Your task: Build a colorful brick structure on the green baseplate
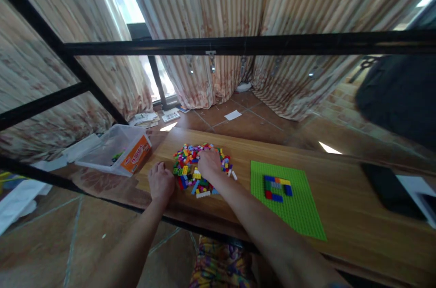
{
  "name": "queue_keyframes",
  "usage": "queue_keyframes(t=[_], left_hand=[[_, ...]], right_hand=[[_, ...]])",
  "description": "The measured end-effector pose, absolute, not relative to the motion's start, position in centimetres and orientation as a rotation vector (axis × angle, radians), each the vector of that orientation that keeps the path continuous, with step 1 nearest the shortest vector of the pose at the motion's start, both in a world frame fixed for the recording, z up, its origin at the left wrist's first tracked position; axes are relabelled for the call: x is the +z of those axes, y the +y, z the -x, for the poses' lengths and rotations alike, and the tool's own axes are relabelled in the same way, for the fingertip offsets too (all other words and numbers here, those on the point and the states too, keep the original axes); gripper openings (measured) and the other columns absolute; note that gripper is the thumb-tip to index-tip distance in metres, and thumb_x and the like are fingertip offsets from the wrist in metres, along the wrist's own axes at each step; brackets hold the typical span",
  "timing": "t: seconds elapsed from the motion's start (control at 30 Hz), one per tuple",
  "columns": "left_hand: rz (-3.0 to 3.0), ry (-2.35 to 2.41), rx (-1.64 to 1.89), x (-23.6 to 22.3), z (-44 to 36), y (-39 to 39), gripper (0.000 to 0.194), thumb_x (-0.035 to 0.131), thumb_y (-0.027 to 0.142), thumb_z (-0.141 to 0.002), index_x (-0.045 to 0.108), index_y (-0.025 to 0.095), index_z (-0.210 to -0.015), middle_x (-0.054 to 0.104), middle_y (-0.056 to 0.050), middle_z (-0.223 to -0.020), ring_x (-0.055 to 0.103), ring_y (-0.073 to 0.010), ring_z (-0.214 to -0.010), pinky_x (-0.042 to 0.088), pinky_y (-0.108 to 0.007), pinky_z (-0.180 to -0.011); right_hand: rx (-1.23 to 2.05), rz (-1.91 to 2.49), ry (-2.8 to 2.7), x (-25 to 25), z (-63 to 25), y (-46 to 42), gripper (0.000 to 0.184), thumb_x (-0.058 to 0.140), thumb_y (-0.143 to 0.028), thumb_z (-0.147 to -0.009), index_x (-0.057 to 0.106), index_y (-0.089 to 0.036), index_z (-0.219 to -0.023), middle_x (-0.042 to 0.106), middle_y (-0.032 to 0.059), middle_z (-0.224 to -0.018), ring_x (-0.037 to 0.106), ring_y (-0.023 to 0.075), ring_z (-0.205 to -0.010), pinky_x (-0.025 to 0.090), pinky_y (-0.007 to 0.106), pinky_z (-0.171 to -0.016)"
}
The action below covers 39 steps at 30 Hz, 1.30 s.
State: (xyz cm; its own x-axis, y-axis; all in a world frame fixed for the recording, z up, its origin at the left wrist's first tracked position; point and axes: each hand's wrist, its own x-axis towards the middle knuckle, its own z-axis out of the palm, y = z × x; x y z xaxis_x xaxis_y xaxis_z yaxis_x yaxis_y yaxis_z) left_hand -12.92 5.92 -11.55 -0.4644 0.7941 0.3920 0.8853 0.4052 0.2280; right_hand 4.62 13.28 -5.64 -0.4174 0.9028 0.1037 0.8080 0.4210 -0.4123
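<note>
A loose heap of small colourful toy building bricks (186, 183) lies on the wooden table. My right hand (209, 164) reaches into the heap with its fingers bent down and together among the bricks; what they grip, if anything, is hidden. At the heap's left edge, my left hand (161, 182) rests on the tabletop with fingers a little apart and nothing visible in it. To the right lies a green baseplate (303, 208). On it, red, blue, green, yellow, orange and grey bricks (277, 188) form a blocky outline with a gap on its lower right.
A clear plastic box (112, 149) with an orange label stands left of the heap, a few bricks inside. A dark flat object (391, 192) lies at the table's right end. A black metal bar (238, 46) crosses beyond the table, before striped curtains (211, 2).
</note>
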Motion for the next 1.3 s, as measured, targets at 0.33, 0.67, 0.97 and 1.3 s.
queue_keyframes(t=[0.33,0.67,0.97,1.3], left_hand=[[1.5,-2.459,-0.571,-11.0,12.9,6.0,0.045,0.034,0.021,-0.089,0.06,0.001,-0.119,0.061,-0.022,-0.122,0.052,-0.0312,-0.119,0.037,-0.045,-0.105],[1.52,-2.516,-0.555,-10.3,12.9,6.1,0.046,0.034,0.021,-0.086,0.059,0.002,-0.12,0.059,-0.022,-0.125,0.05,-0.0326,-0.123,0.035,-0.047,-0.107],[1.53,-2.538,-0.466,-9.7,12.6,6.2,0.046,0.034,0.02,-0.088,0.057,0.0,-0.122,0.057,-0.025,-0.127,0.05,-0.0334,-0.123,0.036,-0.048,-0.106],[1.523,-2.544,-0.436,-9.5,12.5,6.2,0.048,0.033,0.022,-0.088,0.057,0.0,-0.123,0.058,-0.025,-0.126,0.05,-0.0345,-0.123,0.035,-0.048,-0.107]], right_hand=[[0.528,1.238,-2.063,-3.3,-8.3,9.5,0.033,0.042,-0.019,-0.094,0.06,-0.019,-0.122,0.064,0.0081,-0.115,0.055,0.0179,-0.108,0.041,0.031,-0.097],[0.841,1.293,-1.511,-7.0,-23.8,1.6,0.025,0.054,-0.032,-0.087,0.068,-0.022,-0.106,0.067,0.0073,-0.098,0.064,0.019,-0.09,0.052,0.033,-0.079],[0.625,1.58,-1.474,-10.4,-33.3,1.4,0.023,0.058,-0.034,-0.081,0.071,-0.022,-0.097,0.071,0.0082,-0.099,0.065,0.0229,-0.091,0.051,0.041,-0.085],[0.45,1.565,-1.785,-10.8,-34.0,2.1,0.02,0.054,-0.026,-0.086,0.071,-0.026,-0.094,0.07,0.0048,-0.1,0.061,0.0226,-0.099,0.048,0.044,-0.091]])
